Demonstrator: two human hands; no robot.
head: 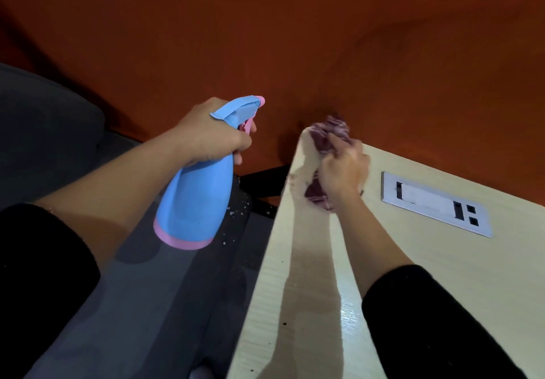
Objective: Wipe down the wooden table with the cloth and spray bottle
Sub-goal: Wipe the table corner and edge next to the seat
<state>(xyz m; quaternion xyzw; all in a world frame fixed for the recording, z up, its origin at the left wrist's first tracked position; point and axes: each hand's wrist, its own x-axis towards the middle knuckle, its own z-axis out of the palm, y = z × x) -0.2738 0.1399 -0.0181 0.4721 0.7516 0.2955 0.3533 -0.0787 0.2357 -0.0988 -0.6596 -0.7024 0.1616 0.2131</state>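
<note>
Orange wall backs the pale wooden table. At its far left corner lies the purple cloth. I read the right hand on top of the cloth, fingers curled into it, with fabric showing ahead of and behind the knuckles. The left hand is wrapped round the neck of the blue spray bottle, held off the table's left edge. A metal socket plate sits just right of the right hand.

Legible text, labels, numbers: none is recorded. Spray bottle, at 9 o'clock: no marking can be read on its visible side. Metal plate, at 3 o'clock: its surface is blurred and nothing on it is readable.
</note>
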